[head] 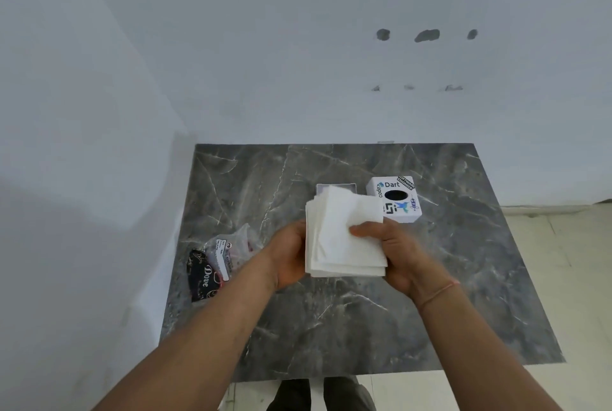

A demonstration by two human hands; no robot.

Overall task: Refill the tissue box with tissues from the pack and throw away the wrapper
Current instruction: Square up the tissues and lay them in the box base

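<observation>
Both hands are holding a stack of tissues (344, 238) above the grey table (463, 278), just in front of the tissue box. The left hand (289, 256) is cupping the stack's left edge, its fingers hidden behind the paper, and the right hand (394, 248) is pinching the right side with fingers curled over the top sheet. The box base (334, 188) is sitting open just behind the stack, mostly hidden by it, and the box lid (395, 200), the part with stickers and a round hole, is lying just to the right of the base. The empty wrapper (215, 261) is lying well to the left of the base, near the table's edge.

The sheets are fanning slightly, so squaring them is probably what matters now: tapping the edges even, keeping the grip light, then lowering the stack straight into the base so no corner is folding over the rim.
</observation>
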